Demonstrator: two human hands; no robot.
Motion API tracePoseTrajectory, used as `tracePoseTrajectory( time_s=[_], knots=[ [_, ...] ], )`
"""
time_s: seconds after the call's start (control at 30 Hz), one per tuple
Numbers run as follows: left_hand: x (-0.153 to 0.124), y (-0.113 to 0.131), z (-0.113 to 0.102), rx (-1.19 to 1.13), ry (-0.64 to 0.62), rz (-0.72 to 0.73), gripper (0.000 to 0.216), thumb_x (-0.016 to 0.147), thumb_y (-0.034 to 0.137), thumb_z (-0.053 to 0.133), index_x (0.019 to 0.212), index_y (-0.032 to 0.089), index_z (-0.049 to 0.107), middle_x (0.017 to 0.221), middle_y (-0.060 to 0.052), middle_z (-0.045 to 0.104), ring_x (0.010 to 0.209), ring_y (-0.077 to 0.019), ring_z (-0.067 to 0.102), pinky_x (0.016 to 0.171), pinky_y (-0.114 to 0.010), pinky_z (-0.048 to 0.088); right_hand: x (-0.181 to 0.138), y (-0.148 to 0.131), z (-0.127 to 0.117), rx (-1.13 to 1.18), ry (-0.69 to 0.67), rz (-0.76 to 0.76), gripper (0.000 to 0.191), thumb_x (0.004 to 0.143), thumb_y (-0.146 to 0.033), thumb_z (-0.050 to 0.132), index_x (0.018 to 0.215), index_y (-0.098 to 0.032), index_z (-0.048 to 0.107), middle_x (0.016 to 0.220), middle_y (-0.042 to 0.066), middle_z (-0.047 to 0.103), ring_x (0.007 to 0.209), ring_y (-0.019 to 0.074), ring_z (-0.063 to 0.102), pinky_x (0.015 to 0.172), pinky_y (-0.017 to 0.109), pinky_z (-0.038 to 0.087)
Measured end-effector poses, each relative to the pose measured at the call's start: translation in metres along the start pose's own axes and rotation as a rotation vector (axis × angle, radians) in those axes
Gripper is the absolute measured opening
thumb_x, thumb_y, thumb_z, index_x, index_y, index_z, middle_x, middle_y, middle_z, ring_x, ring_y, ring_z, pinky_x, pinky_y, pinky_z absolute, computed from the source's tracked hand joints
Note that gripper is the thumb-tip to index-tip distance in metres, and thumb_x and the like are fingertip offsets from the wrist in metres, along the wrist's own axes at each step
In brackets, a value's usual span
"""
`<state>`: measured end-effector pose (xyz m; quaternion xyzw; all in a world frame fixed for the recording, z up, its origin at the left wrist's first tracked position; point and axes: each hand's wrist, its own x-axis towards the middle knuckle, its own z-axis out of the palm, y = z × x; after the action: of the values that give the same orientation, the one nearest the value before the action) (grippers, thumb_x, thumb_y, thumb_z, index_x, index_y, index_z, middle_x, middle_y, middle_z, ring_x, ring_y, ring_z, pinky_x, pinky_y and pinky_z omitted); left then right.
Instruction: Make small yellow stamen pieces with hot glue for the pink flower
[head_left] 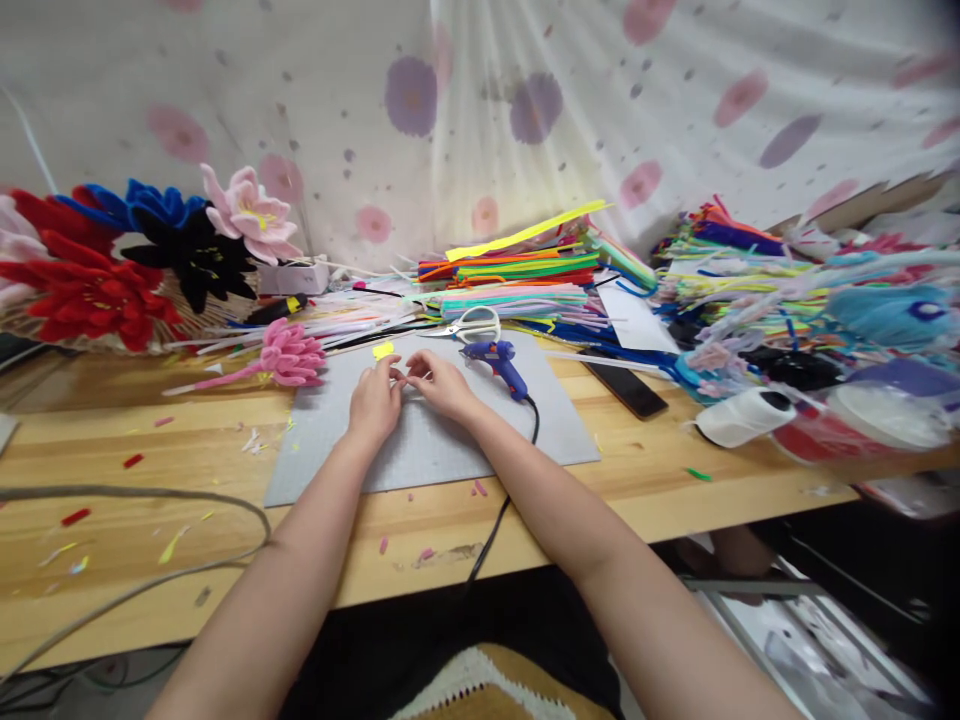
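My left hand (374, 404) and my right hand (443, 386) meet over the grey mat (420, 450), fingers pinched together. Something thin and pale shows between the fingertips, too small and blurred to name. A bright yellow piece (383, 350) is just beyond my left fingers; whether it lies on the mat or is held I cannot tell. To the right of my right hand a blue glue gun (496, 362) lies on the mat. Behind it are scissors with pale handles (480, 324). A pink fuzzy flower (289, 355) lies left of my left hand.
Bundles of coloured pipe cleaners (517, 270) line the back of the wooden table (187, 420). Large fuzzy flowers (112, 300) stand at the left. A phone (626, 385) and a white bottle (746, 416) lie right. The glue gun's cord (491, 540) crosses the front edge.
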<state>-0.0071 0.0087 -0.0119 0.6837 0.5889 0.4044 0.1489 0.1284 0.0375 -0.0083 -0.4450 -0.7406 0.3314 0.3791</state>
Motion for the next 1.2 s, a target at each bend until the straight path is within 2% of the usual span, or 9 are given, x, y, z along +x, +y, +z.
tracePoseTrajectory(
  time_s=[0.17,0.27,0.4,0.57,0.73,0.87,1.0,1.2],
  knots=[
    [-0.001,0.000,0.002,0.006,-0.011,0.012,0.034,0.076,0.015,0.052,0.109,0.022,0.051,0.088,-0.005,0.066,0.083,-0.0227,0.054,0.078,-0.035,0.039,-0.004,0.009,0.010,0.108,0.092,0.058,0.012,0.073,-0.023,0.056,0.082,-0.022,0.049,0.075,-0.003,0.057,0.071,0.0116,0.054,0.072,0.027,0.041],
    [0.000,0.000,0.004,-0.043,0.036,-0.015,0.030,0.077,0.018,0.051,0.107,0.021,0.052,0.086,-0.004,0.065,0.077,-0.0196,0.055,0.078,-0.035,0.040,-0.003,0.013,0.011,0.231,0.153,0.129,0.015,0.071,-0.022,0.056,0.082,-0.022,0.045,0.072,-0.004,0.053,0.068,0.0106,0.052,0.069,0.026,0.041],
    [0.002,-0.003,0.006,-0.176,0.150,-0.134,0.027,0.077,0.023,0.051,0.104,0.020,0.052,0.089,-0.004,0.064,0.068,-0.0145,0.054,0.069,-0.029,0.042,-0.002,0.014,0.013,0.360,0.218,0.198,0.020,0.067,-0.022,0.057,0.081,-0.022,0.042,0.070,-0.005,0.051,0.065,0.0102,0.051,0.067,0.025,0.041],
    [0.003,-0.004,0.013,-0.494,0.119,-0.270,0.029,0.068,0.028,0.062,0.094,0.017,0.054,0.074,-0.001,0.062,0.062,-0.0110,0.055,0.061,-0.024,0.042,-0.003,0.012,0.014,0.373,0.244,0.214,0.021,0.068,-0.024,0.057,0.083,-0.022,0.042,0.070,-0.006,0.052,0.067,0.0105,0.053,0.069,0.026,0.042],
    [0.003,0.001,0.014,-0.637,0.150,-0.387,0.035,0.063,0.026,0.065,0.092,0.017,0.048,0.071,0.002,0.062,0.056,-0.0087,0.054,0.057,-0.022,0.041,-0.003,0.013,0.016,0.386,0.221,0.198,0.019,0.071,-0.022,0.056,0.084,-0.022,0.042,0.071,-0.005,0.054,0.067,0.0102,0.055,0.070,0.026,0.044],
    [0.003,0.002,0.010,-0.647,0.175,-0.356,0.039,0.063,0.023,0.065,0.095,0.018,0.043,0.071,0.001,0.063,0.059,-0.0091,0.057,0.060,-0.022,0.042,-0.004,0.013,0.015,0.407,0.205,0.184,0.014,0.076,-0.024,0.050,0.087,-0.023,0.041,0.074,-0.004,0.058,0.068,0.0101,0.058,0.071,0.027,0.046],
    [0.001,0.002,0.008,-0.567,0.179,-0.281,0.041,0.064,0.023,0.065,0.097,0.019,0.041,0.073,0.001,0.065,0.058,-0.0086,0.056,0.060,-0.023,0.042,-0.008,0.011,0.013,0.335,0.178,0.094,0.022,0.073,-0.026,0.054,0.091,-0.023,0.042,0.076,-0.003,0.058,0.074,0.0123,0.060,0.074,0.029,0.045],
    [0.001,0.003,0.009,-0.570,0.202,-0.279,0.039,0.067,0.022,0.063,0.098,0.019,0.040,0.074,0.000,0.066,0.060,-0.0096,0.058,0.062,-0.024,0.043,-0.011,0.007,0.012,0.248,0.152,0.057,0.021,0.073,-0.024,0.053,0.091,-0.024,0.041,0.079,-0.002,0.060,0.076,0.0129,0.060,0.075,0.030,0.045]
  ],
)
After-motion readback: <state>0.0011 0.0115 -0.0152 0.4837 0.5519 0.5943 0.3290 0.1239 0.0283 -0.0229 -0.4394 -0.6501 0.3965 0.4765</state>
